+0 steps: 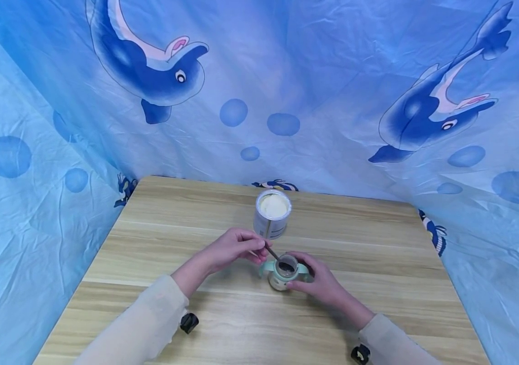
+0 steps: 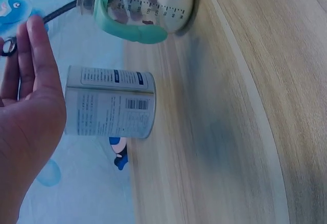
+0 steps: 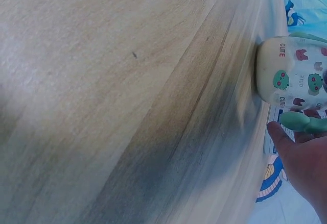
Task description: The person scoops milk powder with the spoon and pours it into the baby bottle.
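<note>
Between finger and thumb, my left hand pinches the dark handle of a spoon. The spoon slants down into the mouth of a clear baby bottle with mint-green side handles; its tip is hidden inside. My right hand holds the bottle at its right side, by the green handle. The bottle stands upright on the table with pale content at its bottom. Printed cartoon figures and a measuring scale show on its wall. Just behind the bottle stands an open tin of cream-white powder.
The wood-grain table carries the tin and bottle. A blue curtain printed with dolphins hangs behind it and at both sides. Small black devices sit at both wrists.
</note>
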`<state>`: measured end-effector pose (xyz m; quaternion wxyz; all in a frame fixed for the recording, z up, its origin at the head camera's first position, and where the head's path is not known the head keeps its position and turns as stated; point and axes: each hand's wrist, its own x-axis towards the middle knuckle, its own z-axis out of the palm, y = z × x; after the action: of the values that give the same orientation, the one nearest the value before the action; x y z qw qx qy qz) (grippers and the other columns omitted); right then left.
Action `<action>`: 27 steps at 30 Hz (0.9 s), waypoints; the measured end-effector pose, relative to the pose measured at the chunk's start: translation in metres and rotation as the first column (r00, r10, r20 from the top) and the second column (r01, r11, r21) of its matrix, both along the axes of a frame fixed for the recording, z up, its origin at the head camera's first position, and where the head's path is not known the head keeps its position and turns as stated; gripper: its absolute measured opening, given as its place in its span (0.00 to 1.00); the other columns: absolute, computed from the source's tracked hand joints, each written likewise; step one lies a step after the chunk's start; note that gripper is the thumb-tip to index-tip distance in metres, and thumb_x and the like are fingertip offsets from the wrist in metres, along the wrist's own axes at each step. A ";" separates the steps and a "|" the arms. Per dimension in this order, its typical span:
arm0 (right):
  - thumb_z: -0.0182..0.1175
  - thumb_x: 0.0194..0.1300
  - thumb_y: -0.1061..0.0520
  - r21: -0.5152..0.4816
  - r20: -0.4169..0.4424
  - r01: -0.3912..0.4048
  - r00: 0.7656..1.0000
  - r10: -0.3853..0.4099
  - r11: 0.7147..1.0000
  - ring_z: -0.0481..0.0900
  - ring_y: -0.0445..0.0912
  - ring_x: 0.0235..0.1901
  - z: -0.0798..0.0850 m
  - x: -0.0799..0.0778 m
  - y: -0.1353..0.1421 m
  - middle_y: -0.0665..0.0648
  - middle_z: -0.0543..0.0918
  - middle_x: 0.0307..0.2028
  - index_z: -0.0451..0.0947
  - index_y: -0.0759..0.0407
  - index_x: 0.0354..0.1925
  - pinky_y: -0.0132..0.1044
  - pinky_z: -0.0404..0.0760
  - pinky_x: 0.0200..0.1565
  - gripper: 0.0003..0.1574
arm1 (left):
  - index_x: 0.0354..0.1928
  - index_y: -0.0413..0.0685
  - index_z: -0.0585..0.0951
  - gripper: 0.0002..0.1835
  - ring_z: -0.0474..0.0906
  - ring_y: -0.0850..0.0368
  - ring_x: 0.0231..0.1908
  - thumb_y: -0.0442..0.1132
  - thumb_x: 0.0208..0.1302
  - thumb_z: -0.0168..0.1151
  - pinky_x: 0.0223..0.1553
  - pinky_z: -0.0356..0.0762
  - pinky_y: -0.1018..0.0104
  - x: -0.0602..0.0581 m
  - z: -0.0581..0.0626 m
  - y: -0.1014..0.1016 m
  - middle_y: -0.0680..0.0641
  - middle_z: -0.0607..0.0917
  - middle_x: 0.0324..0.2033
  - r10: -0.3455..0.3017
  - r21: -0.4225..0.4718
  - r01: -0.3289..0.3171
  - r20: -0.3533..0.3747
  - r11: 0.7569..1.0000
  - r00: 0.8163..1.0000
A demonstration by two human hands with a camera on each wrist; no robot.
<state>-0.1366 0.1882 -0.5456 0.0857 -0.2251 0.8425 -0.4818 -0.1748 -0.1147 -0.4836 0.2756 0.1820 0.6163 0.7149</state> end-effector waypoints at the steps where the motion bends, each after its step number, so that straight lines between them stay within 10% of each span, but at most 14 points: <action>1: 0.81 0.60 0.48 -0.001 0.002 0.000 1.000 0.000 1.000 0.79 0.49 0.66 0.000 0.000 0.000 0.51 0.83 0.66 0.75 0.50 0.73 0.45 0.75 0.72 0.47 | 0.59 0.19 0.79 0.20 0.89 0.56 0.42 0.35 0.79 0.60 0.50 0.91 0.57 0.000 0.001 0.001 0.43 0.91 0.40 0.024 -0.009 -0.024 0.001 1.000 1.000; 27: 0.82 0.59 0.50 -0.035 0.063 0.002 0.998 0.000 0.999 0.78 0.50 0.66 0.004 0.002 -0.001 0.54 0.83 0.65 0.74 0.55 0.73 0.42 0.76 0.71 0.48 | 0.54 0.24 0.84 0.17 0.91 0.54 0.37 0.36 0.80 0.61 0.47 0.92 0.58 0.001 0.034 0.010 0.40 0.92 0.37 0.317 -0.057 -0.313 0.076 0.948 0.945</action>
<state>-0.1342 0.1868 -0.5414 0.1079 -0.2109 0.8311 -0.5032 -0.1742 -0.1049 -0.4495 0.1876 0.0445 0.6409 0.7430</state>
